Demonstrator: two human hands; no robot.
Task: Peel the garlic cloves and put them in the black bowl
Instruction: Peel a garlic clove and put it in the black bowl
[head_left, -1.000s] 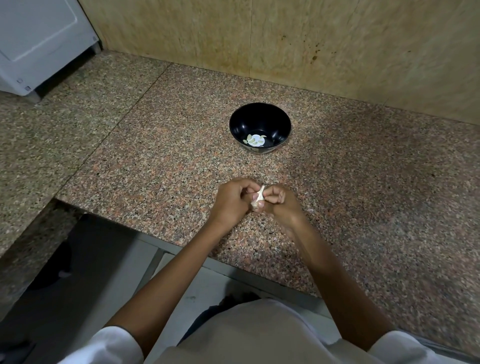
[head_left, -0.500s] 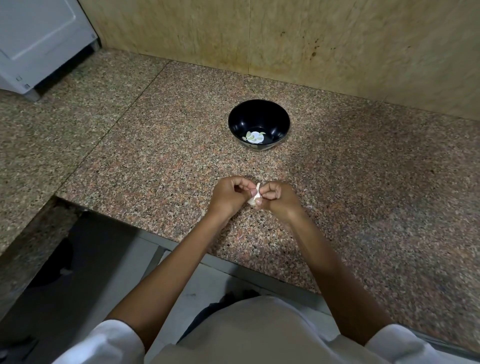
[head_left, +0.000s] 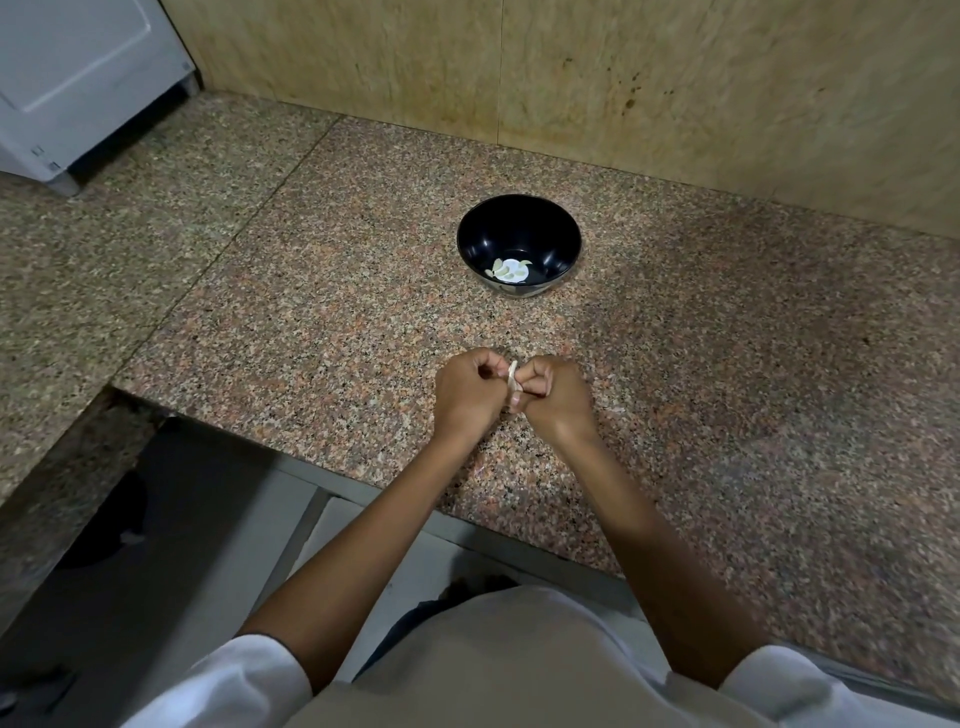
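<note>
My left hand (head_left: 470, 392) and my right hand (head_left: 553, 392) meet over the granite counter (head_left: 322, 322), fingers curled, both pinching one garlic clove (head_left: 513, 378) between them. A pale strip of its skin sticks up between the fingertips. Most of the clove is hidden by my fingers. The black bowl (head_left: 550, 234) stands on the counter a short way beyond my hands, and several peeled cloves (head_left: 509, 269) lie at its bottom.
A beige stone wall (head_left: 571, 78) backs the counter. A white appliance (head_left: 78, 78) stands at the far left. The counter's front edge runs just below my wrists, with a dark floor gap (head_left: 130, 519) at the lower left.
My hands stay together on the clove and have barely shifted. The strip of skin now stands more upright between my fingertips.
</note>
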